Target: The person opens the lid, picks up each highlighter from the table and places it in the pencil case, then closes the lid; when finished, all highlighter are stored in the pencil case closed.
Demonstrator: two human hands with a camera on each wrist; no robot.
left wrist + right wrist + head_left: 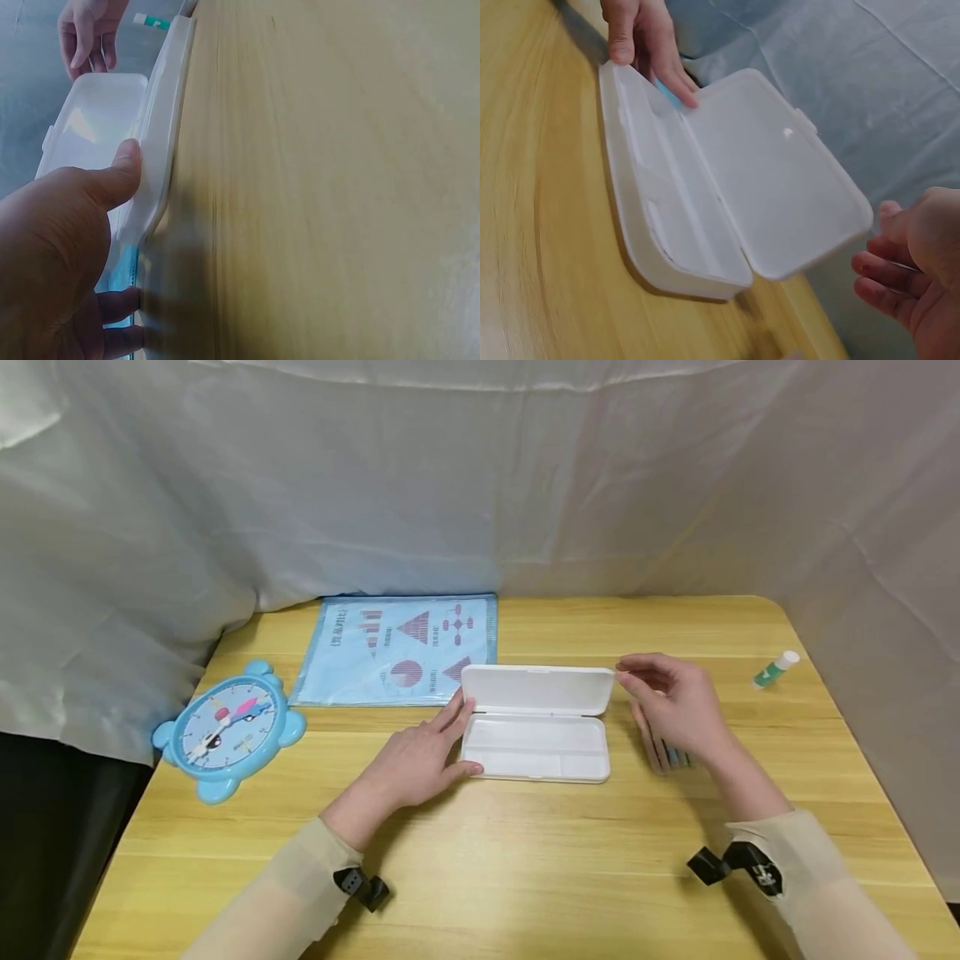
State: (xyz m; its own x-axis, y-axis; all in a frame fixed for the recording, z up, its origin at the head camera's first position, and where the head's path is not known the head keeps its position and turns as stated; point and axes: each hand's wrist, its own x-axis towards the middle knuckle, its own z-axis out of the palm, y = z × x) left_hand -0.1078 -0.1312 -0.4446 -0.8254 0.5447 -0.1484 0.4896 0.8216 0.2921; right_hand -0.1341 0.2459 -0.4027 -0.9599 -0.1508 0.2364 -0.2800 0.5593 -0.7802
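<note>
A white pencil case (534, 747) stands on the table, its lid (538, 689) raised and leaning back. Its compartments appear bare. My left hand (420, 760) holds the left end of the case, with the thumb on the front corner of the base and the forefinger against the lid; the left wrist view shows the thumb (124, 169) over the rim. My right hand (671, 702) is beside the lid's upper right corner, fingers loosely bent. In the right wrist view a narrow gap shows between its thumb (891, 214) and the lid.
Several slim pen-like items (660, 756) lie partly hidden under the right hand. A green and white glue stick (776, 669) is at the far right. A blue printed folder (397, 652) lies behind the case, and a blue toy clock (230, 727) at the left.
</note>
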